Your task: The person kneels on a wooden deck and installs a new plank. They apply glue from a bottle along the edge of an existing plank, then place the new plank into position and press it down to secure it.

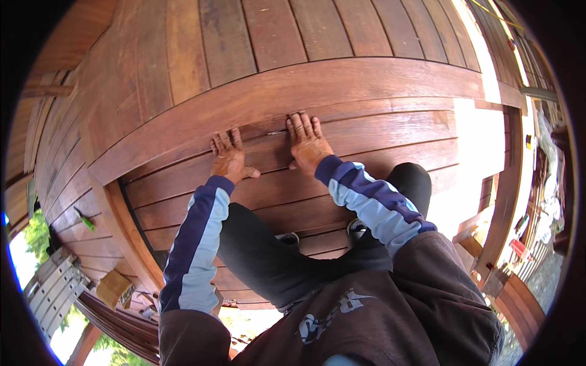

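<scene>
Both of my hands lie on reddish-brown wooden boards (390, 127), beside a long wide plank (281, 85) running crosswise ahead of me. My left hand (229, 161) has its fingers stretched forward and its thumb held out to the side; it holds nothing. To its right, my right hand (309, 143) rests with fingers extended, the fingertips at the gap near the plank's lower edge. A small thin, light-coloured object (276, 132) lies between the hands, close to the right fingers; its kind is too small to tell.
Wooden frame pieces (128, 226) border the boards at left, with a post (510, 183) at right. A green-handled tool (84, 219), a cardboard box (114, 287) and a metal ladder-like piece (54, 296) are at far left. A red object (520, 249) lies far right.
</scene>
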Tool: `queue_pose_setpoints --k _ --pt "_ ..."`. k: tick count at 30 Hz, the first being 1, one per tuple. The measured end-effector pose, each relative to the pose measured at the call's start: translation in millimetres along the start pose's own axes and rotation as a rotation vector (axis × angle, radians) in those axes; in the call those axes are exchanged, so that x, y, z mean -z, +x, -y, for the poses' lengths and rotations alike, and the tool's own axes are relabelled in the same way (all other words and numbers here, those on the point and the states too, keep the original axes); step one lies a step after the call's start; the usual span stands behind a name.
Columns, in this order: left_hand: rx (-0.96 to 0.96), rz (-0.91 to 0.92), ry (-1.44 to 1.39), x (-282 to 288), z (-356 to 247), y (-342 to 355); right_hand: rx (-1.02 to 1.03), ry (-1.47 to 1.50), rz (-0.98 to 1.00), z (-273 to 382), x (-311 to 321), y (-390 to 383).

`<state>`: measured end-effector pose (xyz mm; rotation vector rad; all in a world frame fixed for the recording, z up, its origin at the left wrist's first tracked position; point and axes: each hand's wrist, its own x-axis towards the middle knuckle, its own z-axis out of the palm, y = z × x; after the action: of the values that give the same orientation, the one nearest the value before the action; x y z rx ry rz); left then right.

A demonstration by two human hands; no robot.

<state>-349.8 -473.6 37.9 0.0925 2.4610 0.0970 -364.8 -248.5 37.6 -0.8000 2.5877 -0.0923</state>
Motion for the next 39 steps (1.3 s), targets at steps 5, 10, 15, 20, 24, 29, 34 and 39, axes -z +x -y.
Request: queue_pose_setpoints --k 5,10,15,20,24,29,34,39 --pt "-0.015 -0.045 0.093 -2.0 -1.1 -1.7 0.003 0.025 0.030 1.7 -2.1 0.9" --pt "0.012 -0.037 0.092 0.7 -4.3 0.0 0.018 0.019 0.079 0.8 2.1 1.4" --pt "0.014 -0.046 0.094 3.0 -5.4 -0.2 0.005 0.008 0.068 0.6 5.1 -0.2" --pt "-0.001 -0.042 0.097 3.1 -4.4 -1.0 0.002 -0.001 0.063 0.6 4.9 0.0" --pt "-0.009 -0.071 0.095 0.1 -2.3 -1.7 0.002 -0.004 0.054 0.2 4.1 -0.1" --pt "0.021 -0.054 0.126 -1.9 -2.1 -0.8 0.017 -0.002 0.035 0.4 4.2 -0.8" --pt "0.012 -0.067 0.127 0.7 -5.7 -0.7 0.011 -0.013 0.060 -0.3 5.0 -1.1" --pt "0.051 -0.021 0.087 3.8 -7.1 -1.1 0.020 0.009 0.077 -0.1 3.2 0.4"
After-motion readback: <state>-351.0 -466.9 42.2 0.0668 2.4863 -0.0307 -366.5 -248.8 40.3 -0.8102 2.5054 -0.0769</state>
